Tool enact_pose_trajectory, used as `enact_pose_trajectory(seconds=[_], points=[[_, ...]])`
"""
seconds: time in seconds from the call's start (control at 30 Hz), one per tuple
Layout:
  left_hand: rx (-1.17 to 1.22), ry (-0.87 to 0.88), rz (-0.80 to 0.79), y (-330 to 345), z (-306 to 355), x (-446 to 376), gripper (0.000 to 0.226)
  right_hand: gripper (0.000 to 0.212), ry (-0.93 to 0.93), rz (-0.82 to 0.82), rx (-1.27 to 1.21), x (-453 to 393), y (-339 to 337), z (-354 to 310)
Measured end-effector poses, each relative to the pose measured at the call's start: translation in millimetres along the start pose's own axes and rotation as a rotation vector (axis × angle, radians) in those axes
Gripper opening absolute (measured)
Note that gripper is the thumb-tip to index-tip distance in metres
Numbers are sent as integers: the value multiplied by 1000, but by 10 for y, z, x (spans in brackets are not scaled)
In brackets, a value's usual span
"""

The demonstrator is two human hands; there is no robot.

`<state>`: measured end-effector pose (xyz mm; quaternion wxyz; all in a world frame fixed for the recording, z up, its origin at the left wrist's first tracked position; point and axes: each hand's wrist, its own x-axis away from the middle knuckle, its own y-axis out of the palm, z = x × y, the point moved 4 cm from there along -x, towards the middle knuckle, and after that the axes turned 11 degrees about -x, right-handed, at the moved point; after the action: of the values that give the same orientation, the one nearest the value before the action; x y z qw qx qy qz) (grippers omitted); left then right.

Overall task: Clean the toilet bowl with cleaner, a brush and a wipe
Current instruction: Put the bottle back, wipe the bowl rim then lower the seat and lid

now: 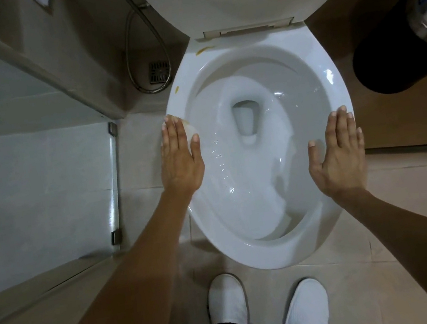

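Note:
The white toilet bowl (311, 60) fills the middle of the view, its seat and lid (181, 11) raised behind it. Water swirls inside the bowl. Yellow-brown stains mark the rim at the back left (205, 49) and left side (176, 90). My left hand (179, 156) lies flat with straight fingers on the left rim, pressing a thin pale wipe (192, 131) that shows between its fingers and thumb. My right hand (338, 152) rests flat and open on the right rim, holding nothing. No brush or cleaner bottle is in view.
A glass shower partition (39, 174) stands at the left. A metal hose (135, 70) loops beside a floor drain (159, 72). A dark bin with a clear liner (413, 43) stands at the right. My feet in white slippers (226, 298) stand on beige tiles before the bowl.

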<state>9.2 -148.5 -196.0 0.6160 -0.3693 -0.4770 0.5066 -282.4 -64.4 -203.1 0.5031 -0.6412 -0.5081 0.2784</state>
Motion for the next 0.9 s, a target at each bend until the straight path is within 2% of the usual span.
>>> enact_pose_trajectory(seconds=[0.23, 0.5, 0.77, 0.9], points=[[25, 68, 25, 79, -25, 407, 67, 71, -6, 9, -4, 11, -20, -1], [-30, 64, -28, 10, -3, -104, 62, 70, -6, 23, -23, 3, -22, 8], [-63, 113, -75, 11, -130, 280, 71, 71, -2, 32, -48, 11, -27, 9], [-77, 160, -53, -18, -130, 142, 71, 72, 2, 31, -54, 0, -24, -2]])
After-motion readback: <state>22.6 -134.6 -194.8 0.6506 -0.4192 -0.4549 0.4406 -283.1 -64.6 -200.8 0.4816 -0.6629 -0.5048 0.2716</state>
